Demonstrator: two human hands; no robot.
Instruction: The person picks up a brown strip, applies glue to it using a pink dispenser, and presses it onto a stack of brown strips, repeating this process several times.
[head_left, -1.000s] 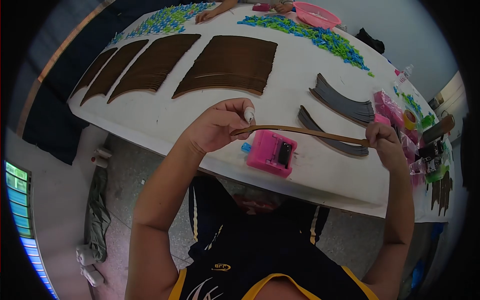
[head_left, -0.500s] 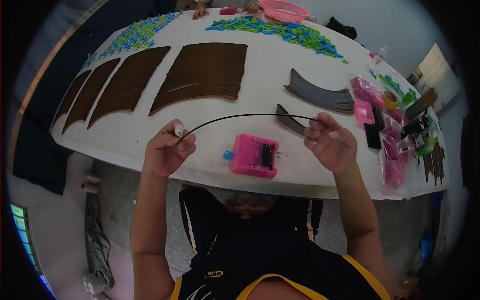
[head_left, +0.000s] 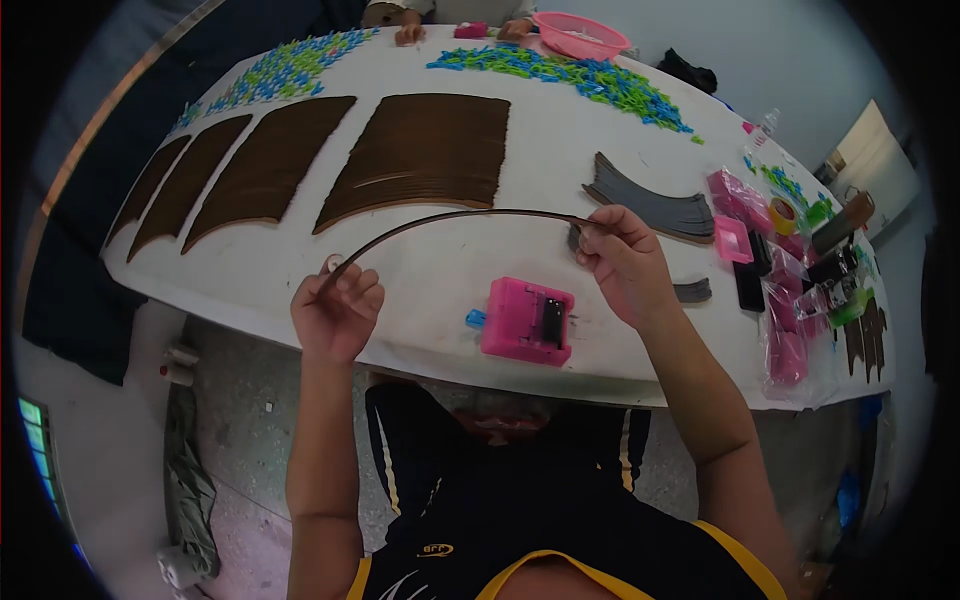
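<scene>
A thin dark strip [head_left: 455, 214] arches upward between my two hands, above the white table. Its left end is pinched in my left hand [head_left: 340, 305], where a finger has a pale wrap. My right hand [head_left: 622, 258] grips the other end. Below the arch sits a pink box-like device [head_left: 527, 322] with a black part on top and a blue piece at its left side. Behind the strip lies a wide brown sheet of strips [head_left: 425, 150]. Grey curved strips [head_left: 650, 200] rest beyond my right hand, and a smaller grey bundle [head_left: 692, 291] shows beside its wrist.
More brown sheets [head_left: 270, 165] lie at the left. Blue and green pieces [head_left: 570, 75] are heaped at the back near a pink basket [head_left: 582, 35]. A person's hands [head_left: 410, 35] rest at the far edge. Pink packages [head_left: 787, 345], tape [head_left: 783, 215] and bottles stand right.
The strip has turned to show its brownish side. My right hand has moved left and up, uncovering the small grey bundle's right end. The whole view has shifted slightly.
</scene>
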